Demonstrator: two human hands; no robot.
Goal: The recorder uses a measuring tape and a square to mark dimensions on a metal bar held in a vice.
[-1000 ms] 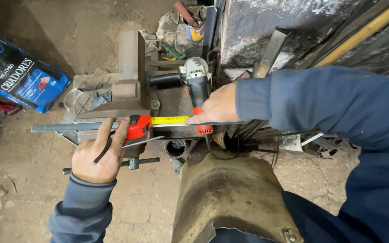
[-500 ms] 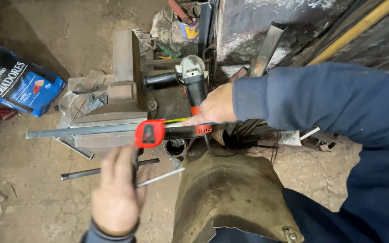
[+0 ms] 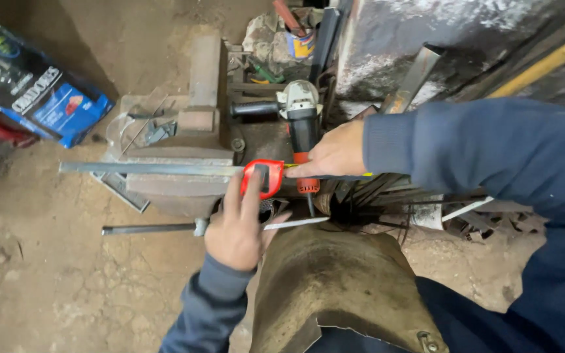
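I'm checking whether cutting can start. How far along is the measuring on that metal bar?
Done: the long grey metal bar lies across the steel block. In hand: the left hand grips the red tape measure; the right hand pins its yellow blade. Left: no mark or cut shows.

We see the bar (image 3: 145, 168) lying across the vise (image 3: 181, 176), the tape (image 3: 263, 178) on its right end. The grinder (image 3: 299, 117) lies behind the tape, a rod (image 3: 148, 229) on the floor (image 3: 66, 287) before the vise, a bag (image 3: 34, 98) far left.
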